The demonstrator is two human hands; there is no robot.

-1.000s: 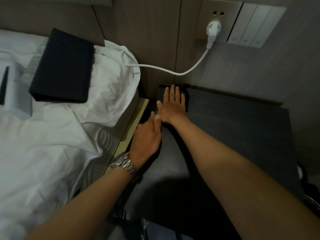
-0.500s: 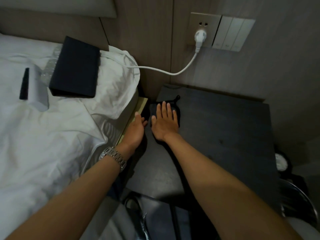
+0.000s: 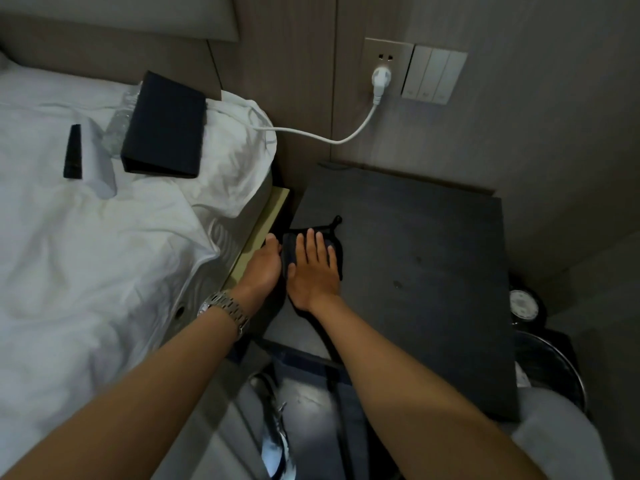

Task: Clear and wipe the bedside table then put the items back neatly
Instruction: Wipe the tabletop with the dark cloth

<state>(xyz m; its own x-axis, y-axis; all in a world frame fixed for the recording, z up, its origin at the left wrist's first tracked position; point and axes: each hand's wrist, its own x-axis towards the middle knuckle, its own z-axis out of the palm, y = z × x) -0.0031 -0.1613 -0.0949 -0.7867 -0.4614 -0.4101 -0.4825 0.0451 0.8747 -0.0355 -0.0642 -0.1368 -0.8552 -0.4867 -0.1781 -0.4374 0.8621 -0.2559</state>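
Near the table's (image 3: 433, 271) left edge, dark cloth (image 3: 334, 237) with a small loop at its far corner, right hand (image 3: 313, 271) pressing it flat-fingered, left hand (image 3: 263, 266) on that edge, fingers hidden, grip unclear.

So the count: one dark cloth (image 3: 313, 233) on the bench (image 3: 433, 271), two hands, one black folder (image 3: 164, 126), one black tube (image 3: 73, 151), one plastic bottle (image 3: 117, 128), one white plug (image 3: 381, 79), one wristwatch (image 3: 225, 308).
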